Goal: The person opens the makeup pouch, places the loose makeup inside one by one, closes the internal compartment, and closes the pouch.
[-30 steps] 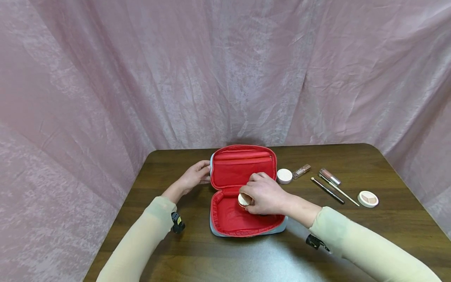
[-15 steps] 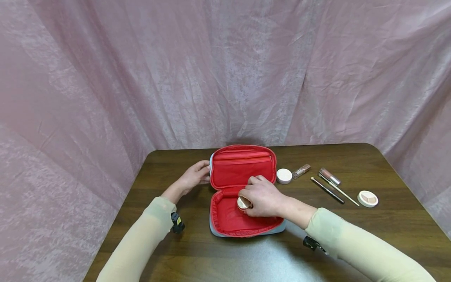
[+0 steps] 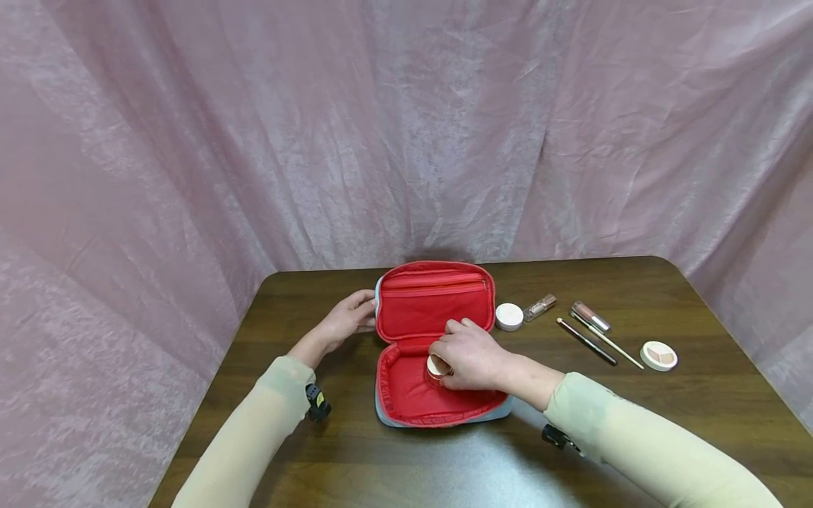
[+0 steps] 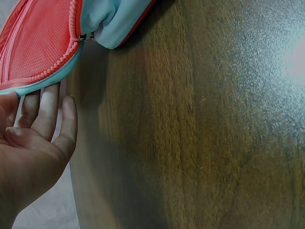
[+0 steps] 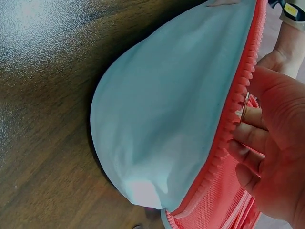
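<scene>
A light-blue cosmetic bag (image 3: 406, 388) with red lining lies unzipped on the table, its lid raised at the back. My left hand (image 3: 346, 317) holds the lid's left edge; in the left wrist view its fingers (image 4: 45, 112) reach behind the light-blue border, thumb on the near side. Inside the lower half, my right hand (image 3: 473, 358) grips a round cosmetic jar (image 3: 435, 367) with a pale top and gold rim, partly covered by the fingers. In the right wrist view the bag's side (image 5: 162, 105) hides most of the jar.
Right of the bag lie a round white case (image 3: 509, 317), a small clear-and-brown tube (image 3: 540, 308), a pink lip gloss (image 3: 591, 317), a dark makeup brush (image 3: 587, 342), a pale thin brush (image 3: 610, 340) and a three-color palette (image 3: 658, 355). A pink curtain (image 3: 406, 141) hangs behind the table.
My right hand has moved slightly down and toward me inside the bag, with the jar in its grip. The left hand keeps its place on the lid. The head view has shifted slightly.
</scene>
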`<state>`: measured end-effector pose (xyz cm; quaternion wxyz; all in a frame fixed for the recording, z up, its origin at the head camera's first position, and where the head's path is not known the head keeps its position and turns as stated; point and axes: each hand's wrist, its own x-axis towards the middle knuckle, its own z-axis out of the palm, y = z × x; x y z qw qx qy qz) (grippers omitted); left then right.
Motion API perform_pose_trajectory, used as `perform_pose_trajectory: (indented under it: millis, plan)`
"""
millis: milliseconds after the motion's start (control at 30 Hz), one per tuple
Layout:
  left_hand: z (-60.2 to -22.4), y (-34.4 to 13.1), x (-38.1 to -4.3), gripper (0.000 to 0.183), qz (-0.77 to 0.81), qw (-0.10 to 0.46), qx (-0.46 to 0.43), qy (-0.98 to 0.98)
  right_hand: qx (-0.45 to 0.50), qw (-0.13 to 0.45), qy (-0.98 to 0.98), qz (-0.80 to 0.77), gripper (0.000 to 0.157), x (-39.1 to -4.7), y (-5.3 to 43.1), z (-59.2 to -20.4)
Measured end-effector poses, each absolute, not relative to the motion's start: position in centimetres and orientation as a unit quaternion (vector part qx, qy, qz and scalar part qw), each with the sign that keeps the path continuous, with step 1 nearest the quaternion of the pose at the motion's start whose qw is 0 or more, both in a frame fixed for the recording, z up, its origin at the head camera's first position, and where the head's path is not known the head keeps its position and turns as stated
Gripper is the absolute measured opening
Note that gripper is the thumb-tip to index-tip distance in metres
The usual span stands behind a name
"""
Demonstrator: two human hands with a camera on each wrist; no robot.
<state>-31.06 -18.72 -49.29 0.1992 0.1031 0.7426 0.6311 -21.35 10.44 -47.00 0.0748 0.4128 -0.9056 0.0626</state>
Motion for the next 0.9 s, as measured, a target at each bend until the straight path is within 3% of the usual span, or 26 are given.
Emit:
perform_pose_trajectory:
  millis: [500, 667, 900]
  plan:
    - [-49.6, -18.6, -31.2, 0.038, 0.632, 0.198, 0.103, 0.742, 0.406, 0.073, -0.909, 0.068, 0.027, -21.2, 10.8, -47.2]
    - [-49.6, -18.7, -31.2, 0.038, 0.634, 0.203, 0.103, 0.739, 0.407, 0.093, -0.906, 0.066, 0.061, -20.8, 11.4, -46.4]
    - [-49.6, -18.7, -31.2, 0.038, 0.635, 0.198, 0.102, 0.74, 0.405, 0.123, -0.902, 0.078, 0.059, -20.5, 13.0, -44.7]
